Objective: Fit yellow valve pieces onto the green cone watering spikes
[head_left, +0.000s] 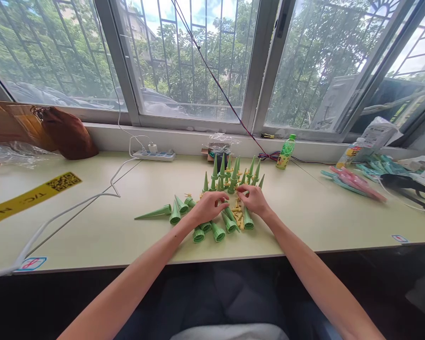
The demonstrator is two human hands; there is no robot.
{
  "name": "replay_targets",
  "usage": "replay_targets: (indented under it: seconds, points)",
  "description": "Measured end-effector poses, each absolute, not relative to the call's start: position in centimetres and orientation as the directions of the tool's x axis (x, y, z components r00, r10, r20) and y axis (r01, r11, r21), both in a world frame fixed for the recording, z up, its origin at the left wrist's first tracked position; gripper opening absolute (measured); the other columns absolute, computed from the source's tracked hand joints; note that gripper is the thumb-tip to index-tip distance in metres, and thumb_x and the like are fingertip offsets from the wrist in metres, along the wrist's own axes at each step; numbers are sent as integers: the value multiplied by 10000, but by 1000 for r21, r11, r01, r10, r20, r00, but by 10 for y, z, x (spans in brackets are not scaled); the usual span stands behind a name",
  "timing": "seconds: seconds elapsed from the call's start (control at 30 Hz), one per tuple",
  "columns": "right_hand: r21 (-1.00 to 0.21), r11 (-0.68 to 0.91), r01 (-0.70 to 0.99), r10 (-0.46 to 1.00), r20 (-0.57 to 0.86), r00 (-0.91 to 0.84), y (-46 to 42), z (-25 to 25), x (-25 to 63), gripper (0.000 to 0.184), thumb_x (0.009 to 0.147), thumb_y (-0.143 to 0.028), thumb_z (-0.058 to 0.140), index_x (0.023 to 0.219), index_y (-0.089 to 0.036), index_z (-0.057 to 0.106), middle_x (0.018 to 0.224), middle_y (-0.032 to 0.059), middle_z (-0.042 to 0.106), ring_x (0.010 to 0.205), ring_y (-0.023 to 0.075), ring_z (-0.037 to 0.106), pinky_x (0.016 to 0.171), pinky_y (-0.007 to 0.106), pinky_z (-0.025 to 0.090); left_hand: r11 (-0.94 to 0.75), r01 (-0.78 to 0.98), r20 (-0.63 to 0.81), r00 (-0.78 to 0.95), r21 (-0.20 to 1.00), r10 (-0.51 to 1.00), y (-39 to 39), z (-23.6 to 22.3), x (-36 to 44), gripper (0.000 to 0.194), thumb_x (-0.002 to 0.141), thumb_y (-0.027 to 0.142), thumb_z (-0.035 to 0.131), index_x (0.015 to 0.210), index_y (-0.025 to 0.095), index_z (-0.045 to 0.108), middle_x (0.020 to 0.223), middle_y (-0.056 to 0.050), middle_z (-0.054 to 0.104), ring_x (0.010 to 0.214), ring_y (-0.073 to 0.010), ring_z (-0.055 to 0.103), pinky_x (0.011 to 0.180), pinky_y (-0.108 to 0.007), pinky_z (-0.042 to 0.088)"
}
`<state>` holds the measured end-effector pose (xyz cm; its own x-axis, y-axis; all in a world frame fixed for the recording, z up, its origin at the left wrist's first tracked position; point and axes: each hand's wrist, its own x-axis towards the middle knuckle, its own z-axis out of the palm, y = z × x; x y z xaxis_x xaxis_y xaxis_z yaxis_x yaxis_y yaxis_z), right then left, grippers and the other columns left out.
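My left hand [209, 208] is over the middle of the group of green plastic cone spikes, its fingers curled in towards the thumb. Whatever it grips is hidden. My right hand [255, 200] pinches with thumb and forefinger beside an upright green spike [234, 175]; what lies in the pinch is too small to tell. Under and between my hands is a heap of small yellow plastic pieces [239, 218]. Several green spikes lie on their sides nearer me, such as one with its threaded open end [218, 233] facing me. Behind my hands, several stand points up.
A long spike [153, 212] lies at the left. Farther back are a power strip [155, 155] with a white cable, a small box [219, 155] and a green-labelled bottle [286, 152]. At the right lie plastic packets [356, 183]; a brown bag [69, 134] stands at the left.
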<state>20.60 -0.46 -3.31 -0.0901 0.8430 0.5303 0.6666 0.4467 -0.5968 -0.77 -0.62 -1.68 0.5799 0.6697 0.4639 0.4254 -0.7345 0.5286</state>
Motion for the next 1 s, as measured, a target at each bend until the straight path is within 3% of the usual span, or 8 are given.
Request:
replay_targets:
  seconds: [0.2, 0.33, 0.47, 0.67, 0.87, 1.0]
  points:
    - [-597, 526, 606, 805, 580, -126, -8, -30, 202, 164, 847, -234, 565, 882, -172, 712, 849, 54, 734, 714, 157, 650, 636, 262, 502, -739, 390, 584, 452, 550, 674, -7, -15, -7, 173, 889, 293, 587, 979, 168, 668, 802, -23, 685, 428, -53, 387, 497, -216, 397]
    - [-601, 557, 574, 805, 559, -196, -14, -26, 198, 158, 835, -242, 596, 928, -170, 702, 824, 36, 720, 519, 92, 507, 550, 242, 449, -717, 345, 635, 334, 605, 696, -6, -15, -7, 218, 902, 346, 572, 1008, 175, 653, 825, -30, 670, 436, -56, 435, 459, -202, 387]
    - [-634, 603, 485, 796, 525, -302, -19, -24, 194, 206, 798, -240, 644, 986, -169, 688, 823, 26, 708, 447, 55, 383, 475, 220, 383, -705, 322, 656, 261, 632, 708, -8, -14, -6, 231, 898, 377, 572, 988, 176, 641, 766, -20, 656, 448, -68, 494, 446, -190, 399]
    - [-628, 649, 428, 760, 555, -339, -22, -24, 190, 356, 765, -400, 739, 1032, -171, 686, 815, 36, 695, 430, 47, 326, 446, 225, 354, -666, 313, 625, 232, 677, 745, -12, -11, -4, 222, 891, 381, 578, 965, 178, 630, 700, -4, 645, 438, -73, 487, 433, -186, 382]
    - [-595, 673, 439, 729, 633, -261, -24, -24, 186, 270, 857, -407, 649, 995, -182, 709, 778, 44, 680, 481, 85, 425, 475, 242, 384, -667, 324, 615, 261, 671, 744, -10, -12, -5, 244, 907, 393, 550, 913, 166, 638, 722, -10, 628, 454, -75, 502, 445, -194, 388]
    - [-604, 660, 448, 734, 645, -213, -25, -24, 184, 270, 880, -415, 620, 1000, -198, 726, 725, 23, 659, 449, 77, 352, 442, 247, 340, -698, 373, 617, 328, 611, 715, -9, -14, -5, 252, 931, 387, 519, 916, 166, 640, 665, 6, 610, 463, -75, 457, 460, -197, 369]
